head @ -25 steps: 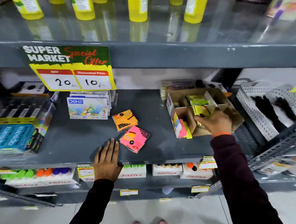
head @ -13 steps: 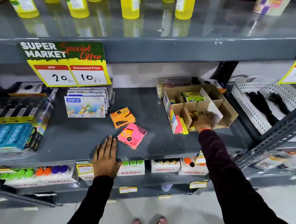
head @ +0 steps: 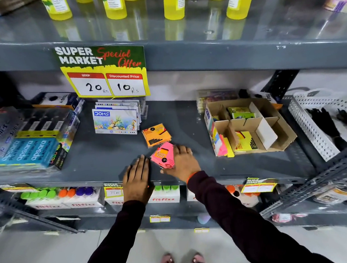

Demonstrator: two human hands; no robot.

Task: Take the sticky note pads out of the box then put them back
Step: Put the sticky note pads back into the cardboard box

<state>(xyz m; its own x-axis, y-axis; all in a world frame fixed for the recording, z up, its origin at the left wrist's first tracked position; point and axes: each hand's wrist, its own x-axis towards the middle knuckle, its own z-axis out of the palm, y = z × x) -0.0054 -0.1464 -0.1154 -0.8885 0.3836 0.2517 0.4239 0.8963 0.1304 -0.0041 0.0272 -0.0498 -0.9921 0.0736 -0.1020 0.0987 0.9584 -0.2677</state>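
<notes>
A cardboard box [head: 278,111] with dividers stands on the grey shelf at the right. A yellow sticky note pad [head: 245,141] lies in its near compartment and a green pad [head: 239,112] in a far one. On the shelf to the left lie an orange pad [head: 156,135] and a pink pad [head: 163,155]. My right hand [head: 183,161] grips the pink pad, which is tilted up off the shelf. My left hand [head: 136,175] rests flat on the shelf's front edge, fingers apart, just left of the pink pad.
Crayon boxes [head: 115,121] stand behind the pads, under a hanging price sign [head: 105,72]. Pencil packs [head: 28,149] fill the shelf's left side. A white perforated basket [head: 319,121] sits right of the box. Yellow bottles [head: 173,4] line the shelf above.
My right hand has left the box, with a yellow pad now lying in its near compartment, and has moved left to take hold of the pink pad. My left hand has stayed put.
</notes>
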